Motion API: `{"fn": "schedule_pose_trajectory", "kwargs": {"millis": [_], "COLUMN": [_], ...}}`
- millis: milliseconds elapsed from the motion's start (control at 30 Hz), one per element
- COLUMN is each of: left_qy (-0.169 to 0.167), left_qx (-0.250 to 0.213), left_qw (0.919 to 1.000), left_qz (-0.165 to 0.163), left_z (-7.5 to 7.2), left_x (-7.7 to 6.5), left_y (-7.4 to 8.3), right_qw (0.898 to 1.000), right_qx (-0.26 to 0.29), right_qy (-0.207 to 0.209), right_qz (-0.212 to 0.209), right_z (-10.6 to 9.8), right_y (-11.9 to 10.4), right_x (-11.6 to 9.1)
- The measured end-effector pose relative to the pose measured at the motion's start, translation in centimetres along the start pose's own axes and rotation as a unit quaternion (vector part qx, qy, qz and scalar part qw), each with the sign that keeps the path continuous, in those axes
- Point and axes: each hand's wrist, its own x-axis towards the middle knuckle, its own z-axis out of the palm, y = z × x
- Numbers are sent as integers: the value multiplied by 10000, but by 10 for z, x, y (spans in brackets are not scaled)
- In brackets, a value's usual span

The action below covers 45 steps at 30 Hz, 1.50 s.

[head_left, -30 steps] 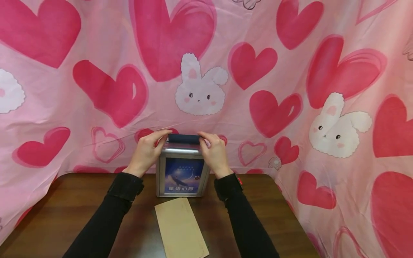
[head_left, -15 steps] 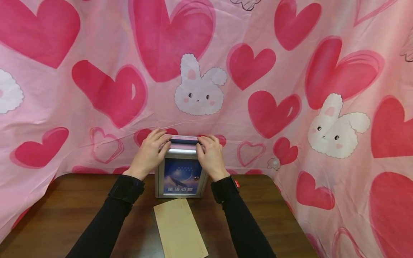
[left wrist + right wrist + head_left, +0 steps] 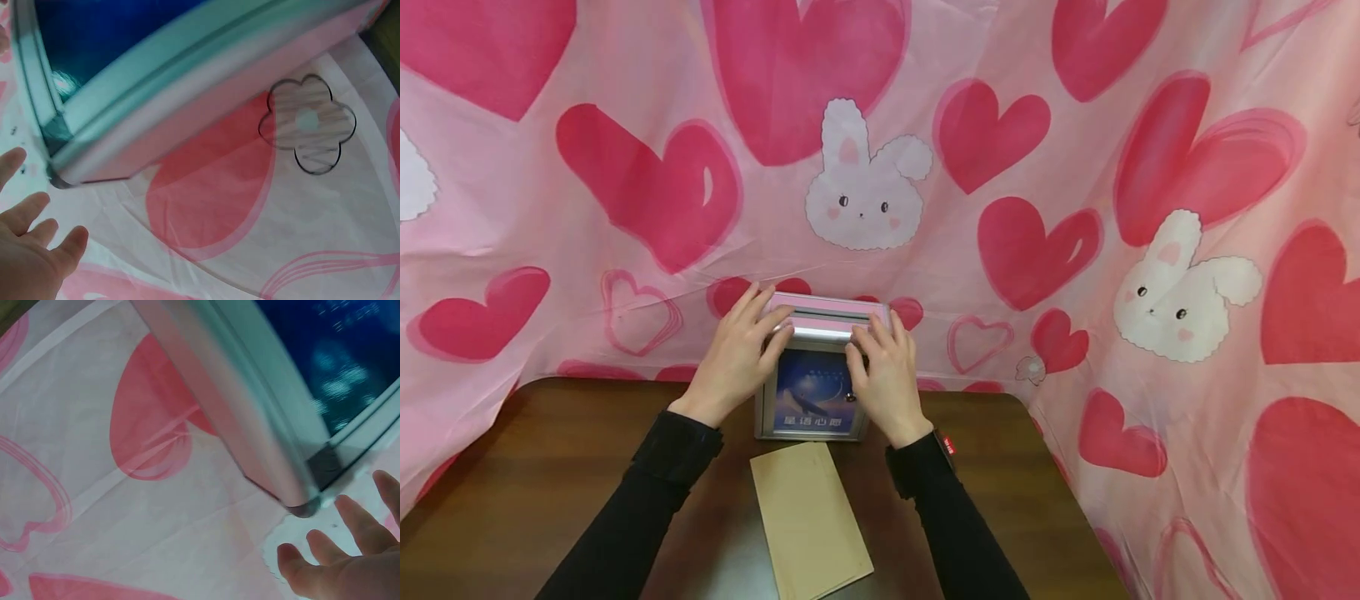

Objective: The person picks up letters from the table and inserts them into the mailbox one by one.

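Observation:
A silver-framed box [image 3: 811, 392] with a blue whale picture and a small round lock on its front stands upright at the back of the table. Its top is pink, with a long slot [image 3: 827, 313] across it. At the box's top left corner is my left hand [image 3: 730, 362], fingers spread and loosely bent. My right hand [image 3: 887, 379] is at the top right, its fingers over the edge. Both wrist views show the fingers of the left hand [image 3: 34, 250] and right hand [image 3: 350, 559] spread, holding nothing, beside the box's corners.
A tan paper rectangle [image 3: 811, 521], like an envelope, lies on the brown wooden table [image 3: 587, 467] in front of the box. A pink cloth [image 3: 760, 225] with hearts and rabbits hangs close behind and around the table.
The dark flat piece that both hands pinched above the box has gone down into the slot, out of sight. My fingers have loosened and spread, and the head view has shifted slightly.

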Motion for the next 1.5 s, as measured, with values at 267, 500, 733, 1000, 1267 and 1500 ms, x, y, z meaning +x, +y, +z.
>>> {"fn": "schedule_pose_trajectory", "kwargs": {"millis": [267, 500, 733, 1000, 1267, 1500], "left_qy": [141, -219, -1022, -1637, -2461, -2683], "left_qx": [-74, -98, 41, 187, 331, 667], "left_qw": [9998, 9997, 9923, 9806, 9577, 9472], "left_qz": [152, -81, -693, -1063, -1455, -1627], "left_z": [-6, 3, 17, 39, 55, 66], "left_x": [-43, -88, -120, -144, -161, -163], "left_y": [13, 16, 13, 2, -14, -18], "right_qw": [9986, 9934, 9840, 9707, 9513, 9365], "right_qx": [-196, -206, -316, -291, 193, 695], "right_qy": [-488, -1029, -1573, -2209, -2735, -2861], "right_qz": [51, 465, 776, 903, 1408, 1903], "right_z": [-4, -4, 0, 11, 25, 31], "right_y": [-16, -18, -24, -37, -48, -55], "right_x": [-46, -89, -130, -173, -200, -210]}}
